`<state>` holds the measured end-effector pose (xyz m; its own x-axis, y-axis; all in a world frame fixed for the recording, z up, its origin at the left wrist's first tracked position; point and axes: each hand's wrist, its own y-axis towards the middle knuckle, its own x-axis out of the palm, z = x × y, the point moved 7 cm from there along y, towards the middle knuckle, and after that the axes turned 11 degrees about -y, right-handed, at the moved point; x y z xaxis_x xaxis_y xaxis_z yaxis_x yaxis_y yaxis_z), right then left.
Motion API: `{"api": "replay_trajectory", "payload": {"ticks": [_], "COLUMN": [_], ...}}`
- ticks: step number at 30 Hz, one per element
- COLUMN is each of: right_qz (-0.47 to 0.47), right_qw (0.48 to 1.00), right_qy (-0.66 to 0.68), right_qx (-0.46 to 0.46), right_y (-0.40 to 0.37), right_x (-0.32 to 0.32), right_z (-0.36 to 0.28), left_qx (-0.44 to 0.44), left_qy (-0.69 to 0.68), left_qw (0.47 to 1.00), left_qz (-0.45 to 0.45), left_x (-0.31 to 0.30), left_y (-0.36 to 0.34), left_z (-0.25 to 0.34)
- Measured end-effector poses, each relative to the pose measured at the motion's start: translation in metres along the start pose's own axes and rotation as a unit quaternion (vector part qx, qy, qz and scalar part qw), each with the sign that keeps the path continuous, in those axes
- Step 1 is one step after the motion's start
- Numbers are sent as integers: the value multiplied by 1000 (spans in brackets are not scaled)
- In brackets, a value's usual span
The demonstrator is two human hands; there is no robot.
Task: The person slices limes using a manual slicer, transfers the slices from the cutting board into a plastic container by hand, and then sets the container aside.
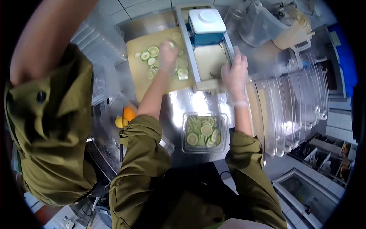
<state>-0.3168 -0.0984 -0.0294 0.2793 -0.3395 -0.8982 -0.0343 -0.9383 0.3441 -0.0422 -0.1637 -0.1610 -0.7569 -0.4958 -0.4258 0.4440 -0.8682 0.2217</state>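
Observation:
My left hand (167, 57), in a clear glove, is over the yellow cutting board (133, 86) among scattered cucumber slices (153, 51). Motion blurs its fingers, so I cannot make out whether they hold a slice. My right hand (235, 74), also gloved, is closed at the right rail of a slicer (192, 57). A teal and white block (207, 26) sits on the far part of this slicer. Nearer to me, between my forearms, a clear plastic container (185, 149) holds many cucumber slices (206, 130).
Stacked clear containers (101, 42) stand at the left, beside a co-worker's sleeve (57, 126). An orange (129, 113) and a lemon (119, 122) lie beyond my left sleeve. Upright clear trays or lids (284, 110) line the right; a clear pitcher (261, 26) stands behind.

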Motion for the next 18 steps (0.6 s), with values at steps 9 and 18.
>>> {"api": "replay_trajectory", "payload": {"ticks": [9, 18], "right_qz": [-189, -268], "right_qw": [975, 915], "right_qy": [39, 280], "right_qx": [107, 110], "right_y": [-224, -212], "right_x": [-17, 33], "right_z": [70, 40], "left_qx": [-128, -34], "left_qy": [-396, -152], "left_qw": [908, 980], "left_qz": [-41, -120], "left_x": [-68, -64], "left_y": [-28, -240], "left_z": [-2, 107]}}
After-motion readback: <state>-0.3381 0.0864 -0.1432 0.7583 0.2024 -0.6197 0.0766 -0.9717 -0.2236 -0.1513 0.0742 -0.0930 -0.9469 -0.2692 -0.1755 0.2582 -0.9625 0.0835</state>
